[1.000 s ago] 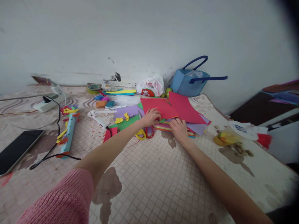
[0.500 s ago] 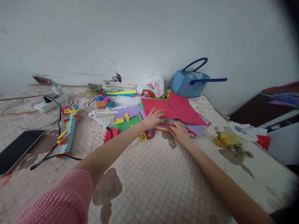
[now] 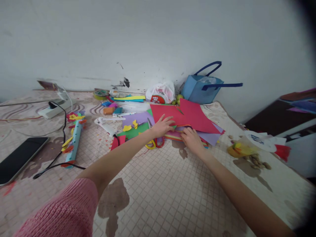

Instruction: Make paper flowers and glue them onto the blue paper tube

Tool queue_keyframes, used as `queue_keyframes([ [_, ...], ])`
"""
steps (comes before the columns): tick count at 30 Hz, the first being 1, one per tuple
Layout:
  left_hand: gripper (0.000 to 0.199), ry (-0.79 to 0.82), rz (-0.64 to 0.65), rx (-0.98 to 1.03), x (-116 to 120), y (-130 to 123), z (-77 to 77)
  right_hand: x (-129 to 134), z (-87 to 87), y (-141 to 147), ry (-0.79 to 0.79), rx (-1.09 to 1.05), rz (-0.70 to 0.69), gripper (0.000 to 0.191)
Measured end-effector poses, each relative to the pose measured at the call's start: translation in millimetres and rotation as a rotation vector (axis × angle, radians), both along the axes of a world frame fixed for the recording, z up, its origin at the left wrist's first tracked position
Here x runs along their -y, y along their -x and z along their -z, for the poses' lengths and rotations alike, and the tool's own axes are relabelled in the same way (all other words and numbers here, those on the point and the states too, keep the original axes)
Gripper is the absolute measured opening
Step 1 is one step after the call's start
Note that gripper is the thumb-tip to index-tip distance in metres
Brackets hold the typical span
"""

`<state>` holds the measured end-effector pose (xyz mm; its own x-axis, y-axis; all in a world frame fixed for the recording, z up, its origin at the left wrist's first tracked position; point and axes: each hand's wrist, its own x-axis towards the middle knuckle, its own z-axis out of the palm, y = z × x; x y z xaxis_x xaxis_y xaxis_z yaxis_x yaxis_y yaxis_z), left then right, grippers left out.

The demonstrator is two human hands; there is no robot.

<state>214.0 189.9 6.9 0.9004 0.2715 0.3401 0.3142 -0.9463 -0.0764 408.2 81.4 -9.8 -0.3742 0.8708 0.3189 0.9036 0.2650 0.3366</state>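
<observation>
My left hand [image 3: 161,127] lies open with spread fingers on a red sheet of paper [image 3: 164,111]. My right hand [image 3: 192,140] has bent fingers at the front edge of the stack of coloured paper [image 3: 172,134], closed on the sheets there; its thumb is hard to see. A second red sheet [image 3: 195,115] lies slanted over a purple sheet [image 3: 209,137] on the right. Just below my left hand are yellow-handled scissors [image 3: 150,144] and a red handle loop [image 3: 160,142]. Yellow paper cutouts [image 3: 127,128] rest on green paper [image 3: 134,131].
A white glue gun [image 3: 106,127] with a black cord lies left of the paper. Farther left are a decorated blue tube [image 3: 75,141], a phone [image 3: 23,158] and a power strip [image 3: 56,108]. A blue bag [image 3: 199,89] stands behind; a plastic cup [image 3: 243,148] lies right.
The view has shifted slightly, so most things sit a little farther right. Both hands stay at the paper stack with almost the same pose.
</observation>
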Motion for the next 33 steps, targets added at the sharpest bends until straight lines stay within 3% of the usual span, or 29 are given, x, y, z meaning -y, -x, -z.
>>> queue_keyframes([
  [4, 0.019, -0.053, 0.011, -0.014, 3, -1, 1.0, -3, -3.7, -1, 0.029, 0.035, -0.010, 0.021],
  [12, 0.016, -0.327, 0.105, -0.089, 20, -7, -3.3, -2, -9.1, 3, 0.063, 0.081, -0.004, 0.023],
  [33, 0.017, -0.256, 0.014, 0.003, 19, -8, 3.2, -7, -11.6, 3, 0.072, 0.089, -0.041, 0.023],
])
